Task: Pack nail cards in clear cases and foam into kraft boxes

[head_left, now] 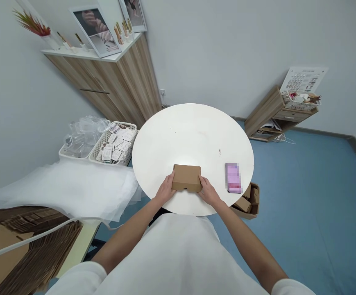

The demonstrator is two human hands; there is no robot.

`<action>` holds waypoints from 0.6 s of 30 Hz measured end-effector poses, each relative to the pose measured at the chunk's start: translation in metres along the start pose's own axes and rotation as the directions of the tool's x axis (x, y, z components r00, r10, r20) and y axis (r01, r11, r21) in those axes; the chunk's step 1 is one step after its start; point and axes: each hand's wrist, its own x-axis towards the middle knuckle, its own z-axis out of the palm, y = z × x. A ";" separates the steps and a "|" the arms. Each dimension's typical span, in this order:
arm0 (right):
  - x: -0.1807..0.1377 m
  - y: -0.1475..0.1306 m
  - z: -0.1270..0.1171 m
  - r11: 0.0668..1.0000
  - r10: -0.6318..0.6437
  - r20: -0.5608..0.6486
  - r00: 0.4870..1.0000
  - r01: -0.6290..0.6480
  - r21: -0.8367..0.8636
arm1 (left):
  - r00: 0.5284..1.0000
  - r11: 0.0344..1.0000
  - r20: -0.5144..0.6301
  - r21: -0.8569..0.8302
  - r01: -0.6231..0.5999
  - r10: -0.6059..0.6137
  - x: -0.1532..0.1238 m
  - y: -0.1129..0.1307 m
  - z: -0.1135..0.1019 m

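Your left hand (165, 189) and right hand (207, 191) clasp box (186, 178) between fingers, one at each short end (lid closed). Long axis runs hand to hand; both equally near.

Matt cardboard on a smooth white table

The box (187, 178) at the table's (193, 131) near edge is plain brown cardboard, matt. The tabletop is smooth with a faint sheen. The baskets (114, 148) past its left edge look like white perforated plastic; the cabinet (119, 82) shows a wood-grain finish, perhaps laminate.
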 end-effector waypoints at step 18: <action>0.001 0.008 0.029 0.988 -0.080 -0.117 0.990 0.063 -0.143 | 1.000 0.992 0.005 0.128 -0.014 0.014 -0.003 -0.017 0.018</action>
